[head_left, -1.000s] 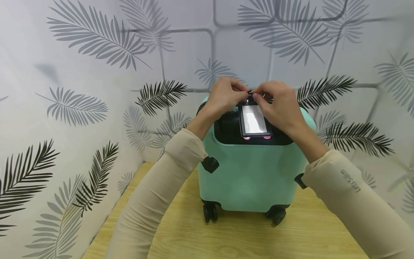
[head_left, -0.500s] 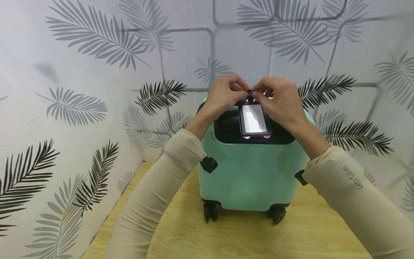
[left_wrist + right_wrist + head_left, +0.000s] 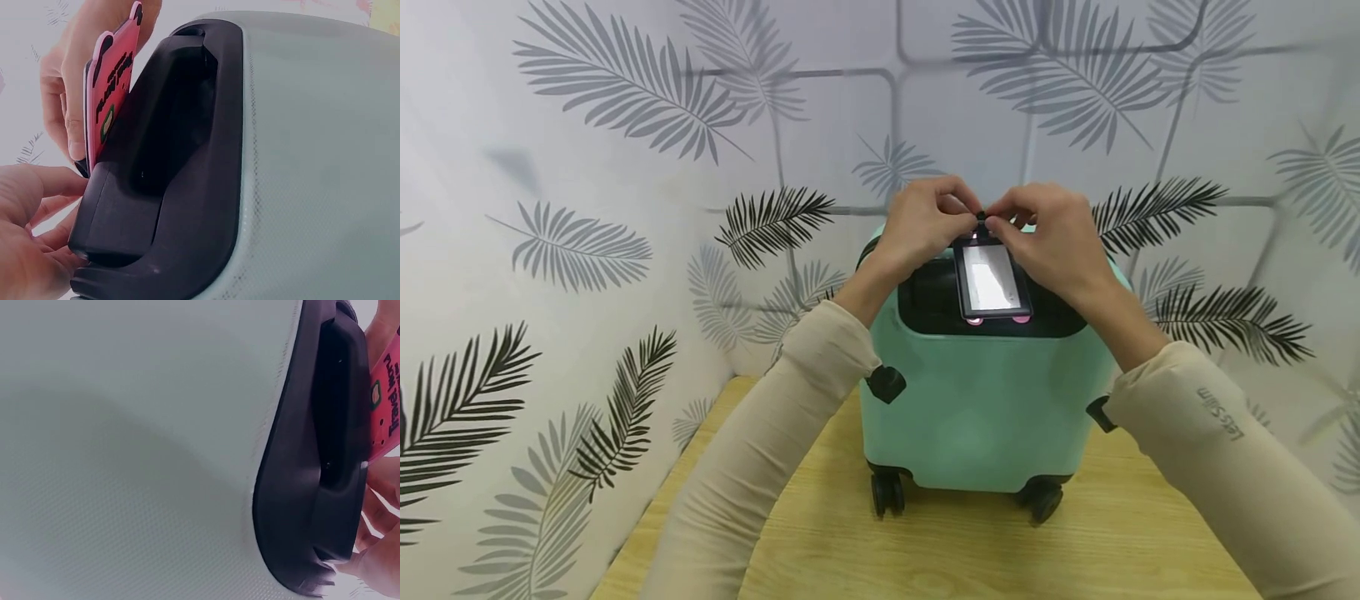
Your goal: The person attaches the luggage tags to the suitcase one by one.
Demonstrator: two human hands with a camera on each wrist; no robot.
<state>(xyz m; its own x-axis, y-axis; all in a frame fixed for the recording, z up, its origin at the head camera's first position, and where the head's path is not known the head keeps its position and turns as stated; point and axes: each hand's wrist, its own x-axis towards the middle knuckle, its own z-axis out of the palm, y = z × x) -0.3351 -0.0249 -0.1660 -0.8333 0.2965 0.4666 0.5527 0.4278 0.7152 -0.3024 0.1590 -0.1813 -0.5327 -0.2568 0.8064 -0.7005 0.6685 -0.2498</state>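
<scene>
A luggage tag (image 3: 990, 279) with a clear window lies over the black handle recess on top of a mint-green suitcase (image 3: 973, 408). Its other face, pink with printed lettering (image 3: 112, 94), shows in the left wrist view. My left hand (image 3: 922, 218) pinches the short black strap (image 3: 981, 223) at the tag's top end from the left. From the right, my right hand (image 3: 1047, 237) pinches the same strap, its fingertips almost meeting the left ones. The fingers hide most of the strap and any buckle. The black carry handle (image 3: 119, 206) lies right beside both hands.
The suitcase stands upright on its black wheels (image 3: 887, 493) on a wood-grain surface (image 3: 970, 554). Close behind it rises a pale wall (image 3: 820, 142) with a leaf pattern. Black straps (image 3: 887, 383) sit at both beige sleeve cuffs.
Both hands stay at the strap. Half a second ago the fingertips were slightly further apart with more strap showing; now they are closer together. Tag and suitcase stay in place.
</scene>
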